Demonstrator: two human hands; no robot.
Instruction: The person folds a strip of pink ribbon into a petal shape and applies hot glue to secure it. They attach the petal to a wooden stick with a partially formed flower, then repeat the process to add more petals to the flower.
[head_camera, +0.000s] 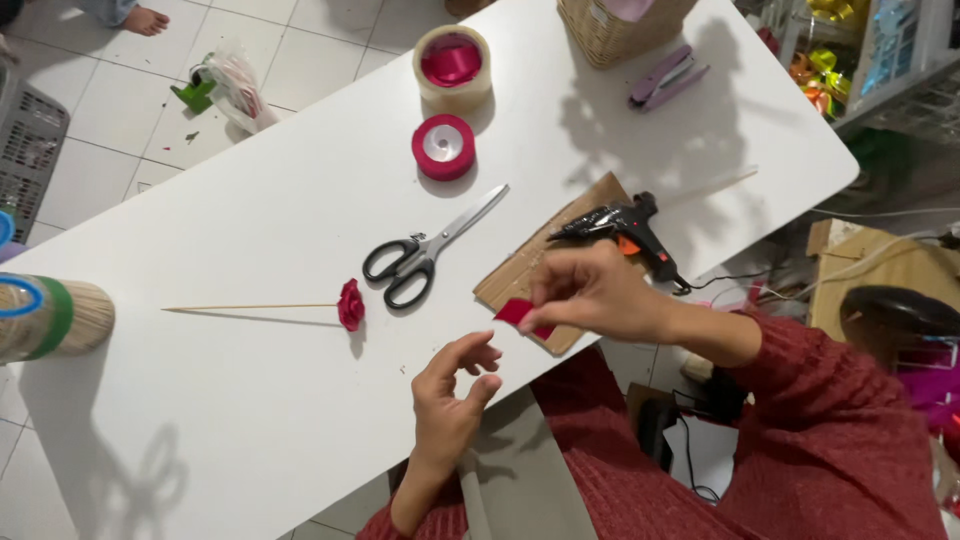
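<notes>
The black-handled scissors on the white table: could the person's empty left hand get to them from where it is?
Probably yes: the left hand is open and empty, and only bare white table lies between it and the black-handled scissors.

Smooth matt white table (250, 400), scissors (430, 248) with bright metal blades and glossy black plastic handles, rough brown cardboard sheet (520, 275), black plastic glue gun (625, 228), satin red ribbon spool (443, 147), thin wooden skewer (250, 307), knitted red cloth sleeves (830, 420), woven wicker basket (610, 30), glossy clear tape roll (452, 65).
</notes>
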